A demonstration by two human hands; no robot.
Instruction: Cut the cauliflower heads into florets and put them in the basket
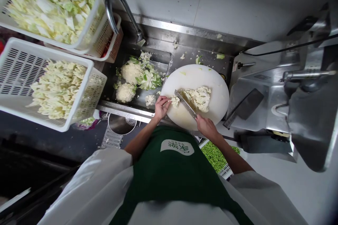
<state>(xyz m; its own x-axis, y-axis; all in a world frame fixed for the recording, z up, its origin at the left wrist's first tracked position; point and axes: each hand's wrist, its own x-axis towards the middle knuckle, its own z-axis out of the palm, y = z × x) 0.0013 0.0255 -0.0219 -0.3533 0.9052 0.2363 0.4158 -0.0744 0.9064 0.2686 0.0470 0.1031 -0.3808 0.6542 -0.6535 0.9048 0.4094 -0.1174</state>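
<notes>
Mid-chop here, splitting cauliflower into florets. The right hand (207, 127) is closed tight round the handle of the knife (185, 103), with the blade angled across the round white cutting board (196, 75). The left hand (161, 107) pinches a small floret (174, 101) at the board's 8 o'clock, right beside the blade. The bigger cauliflower chunk (199, 98) sits on the other side, near centre. Whole heads (131, 72) lie in the sink (158, 58) at 9 o'clock. I'd say the next slice wants those left fingertips tucked clear of the edge.
</notes>
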